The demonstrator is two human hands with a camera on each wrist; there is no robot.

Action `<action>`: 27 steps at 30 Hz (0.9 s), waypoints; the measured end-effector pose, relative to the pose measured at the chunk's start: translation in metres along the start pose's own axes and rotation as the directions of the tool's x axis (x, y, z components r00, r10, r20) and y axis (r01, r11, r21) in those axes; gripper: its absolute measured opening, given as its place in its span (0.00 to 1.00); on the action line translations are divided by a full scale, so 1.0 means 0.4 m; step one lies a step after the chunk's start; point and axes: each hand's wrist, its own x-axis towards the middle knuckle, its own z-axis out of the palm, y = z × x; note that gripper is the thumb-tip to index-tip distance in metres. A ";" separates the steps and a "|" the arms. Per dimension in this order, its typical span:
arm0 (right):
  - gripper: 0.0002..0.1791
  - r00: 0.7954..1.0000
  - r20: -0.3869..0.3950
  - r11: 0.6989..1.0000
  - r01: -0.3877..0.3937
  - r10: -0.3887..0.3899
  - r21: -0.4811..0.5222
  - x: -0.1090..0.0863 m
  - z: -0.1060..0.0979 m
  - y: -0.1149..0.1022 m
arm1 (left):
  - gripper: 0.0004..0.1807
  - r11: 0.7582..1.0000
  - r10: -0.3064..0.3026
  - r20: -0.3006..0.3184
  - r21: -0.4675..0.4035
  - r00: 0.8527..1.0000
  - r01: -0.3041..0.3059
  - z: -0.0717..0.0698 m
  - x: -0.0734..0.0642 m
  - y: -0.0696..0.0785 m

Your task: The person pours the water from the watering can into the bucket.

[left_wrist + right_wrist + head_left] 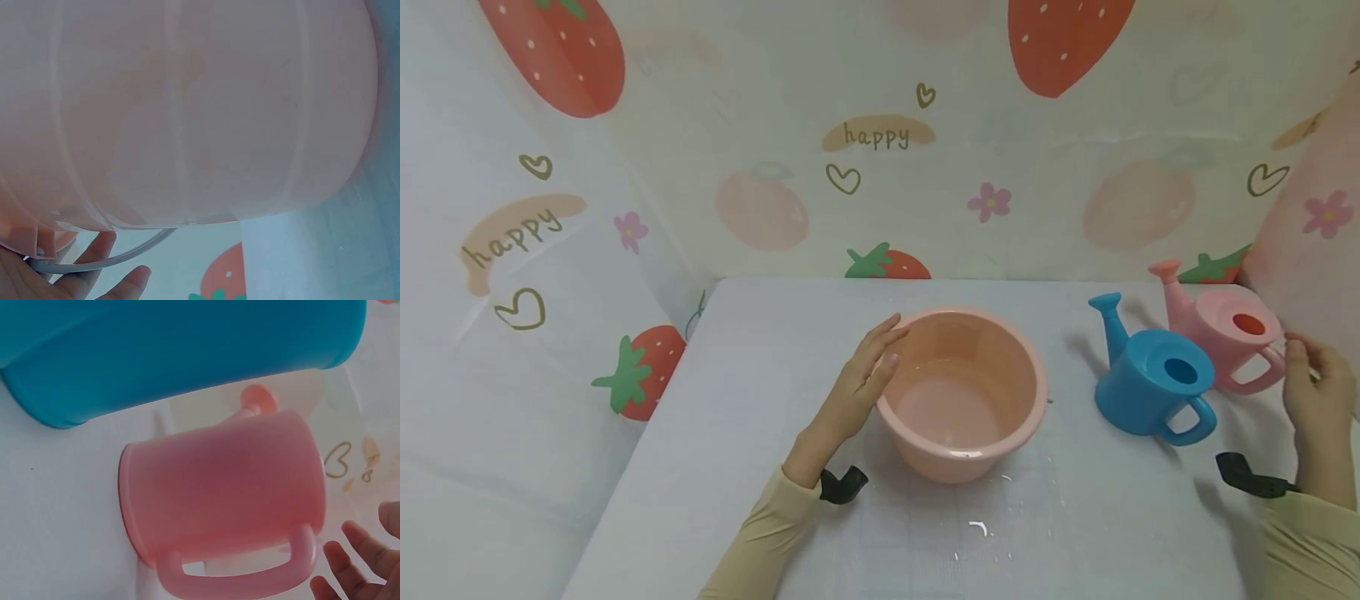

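My left hand lies against the left rim of a peach-pink plastic bucket, its fingers extended. From the left wrist view, the bucket's side fills most of the picture, and a thin grey bail handle crosses in front of the fingers. At the far right, my right hand is beside the handle of a pink watering can. Its fingers are loosely bent and spread near that handle's upper end in the right wrist view, with nothing between them. A blue watering can stands upright just in front of the pink one.
The white tabletop carries small wet spots in front of the bucket. Behind it rises a wall covering printed with strawberries, hearts and flowers, which continues along both sides. A black wrist mount sits at the left wrist, another at the right.
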 end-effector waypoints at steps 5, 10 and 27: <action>0.26 1.000 -0.002 0.998 -0.012 0.011 -0.067 -0.068 -0.021 -0.090 | 0.23 1.000 0.001 -0.002 -0.002 1.000 -0.001 0.001 0.000 -0.002; 0.27 0.998 0.027 0.991 0.052 -0.049 -0.126 -0.121 -0.046 -0.149 | 0.22 1.000 0.005 0.001 -0.010 1.000 -0.005 0.000 0.000 -0.001; 0.26 0.901 0.127 0.899 0.427 -0.414 -0.096 -0.155 -0.073 -0.168 | 0.22 1.000 0.007 0.005 0.001 1.000 -0.007 -0.001 -0.002 0.003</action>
